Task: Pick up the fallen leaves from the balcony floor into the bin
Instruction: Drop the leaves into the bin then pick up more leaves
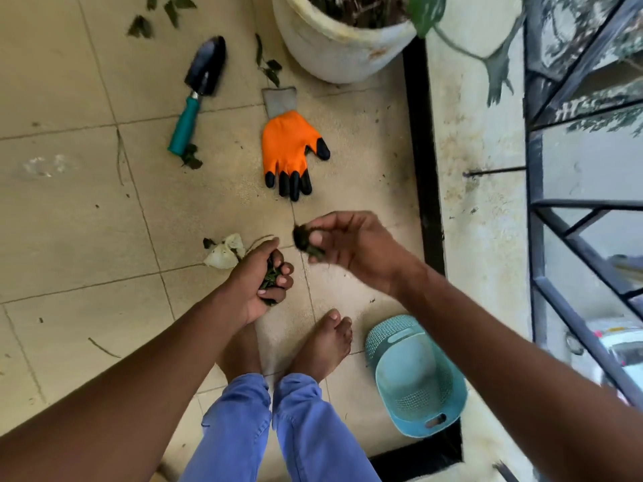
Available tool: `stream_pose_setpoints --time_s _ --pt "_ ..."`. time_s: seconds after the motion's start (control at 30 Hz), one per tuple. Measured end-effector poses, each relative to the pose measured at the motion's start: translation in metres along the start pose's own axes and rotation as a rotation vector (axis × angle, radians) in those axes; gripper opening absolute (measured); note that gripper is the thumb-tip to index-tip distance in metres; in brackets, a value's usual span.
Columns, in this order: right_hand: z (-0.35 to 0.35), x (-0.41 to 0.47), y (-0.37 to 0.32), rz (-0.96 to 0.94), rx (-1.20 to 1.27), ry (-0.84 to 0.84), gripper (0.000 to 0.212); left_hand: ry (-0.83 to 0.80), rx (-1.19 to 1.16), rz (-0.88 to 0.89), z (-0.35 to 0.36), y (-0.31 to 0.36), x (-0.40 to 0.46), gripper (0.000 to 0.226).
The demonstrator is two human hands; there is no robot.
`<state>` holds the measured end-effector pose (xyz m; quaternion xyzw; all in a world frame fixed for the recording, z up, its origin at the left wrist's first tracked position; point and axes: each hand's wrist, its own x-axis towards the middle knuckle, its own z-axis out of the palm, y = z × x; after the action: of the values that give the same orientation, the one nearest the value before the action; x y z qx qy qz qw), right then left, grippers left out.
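Note:
My left hand (259,278) grips a bunch of green leaves (270,278) above the tiled floor, near my feet. To its right, my right hand (351,243) pinches a dark leaf (302,238) between thumb and fingers. A pale yellowed leaf (224,252) lies on the floor just left of my left hand. More green leaves lie by the trowel handle (190,157), at the top left (141,26) and beside the pot (269,67). The light blue bin (415,377) stands on the floor at the lower right, under my right forearm.
An orange and black garden glove (290,151) lies in the middle of the floor. A trowel (198,95) with a teal handle lies to its left. A large white plant pot (334,40) stands at the top. A low wall and metal railing (570,238) run along the right.

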<state>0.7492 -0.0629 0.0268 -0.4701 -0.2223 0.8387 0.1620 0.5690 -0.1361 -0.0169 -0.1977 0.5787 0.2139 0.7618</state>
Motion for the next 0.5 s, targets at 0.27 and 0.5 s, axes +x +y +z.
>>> stream_pose_setpoints --time_s 0.27,0.5 --pt "0.12 -0.025 -0.028 0.038 -0.191 0.253 0.01 -0.02 -0.118 0.209 0.014 0.033 -0.093 0.044" --pt "0.222 -0.044 -0.044 -0.335 -0.99 0.492 0.019 -0.038 -0.31 0.197 -0.004 0.053 -0.171 0.042"
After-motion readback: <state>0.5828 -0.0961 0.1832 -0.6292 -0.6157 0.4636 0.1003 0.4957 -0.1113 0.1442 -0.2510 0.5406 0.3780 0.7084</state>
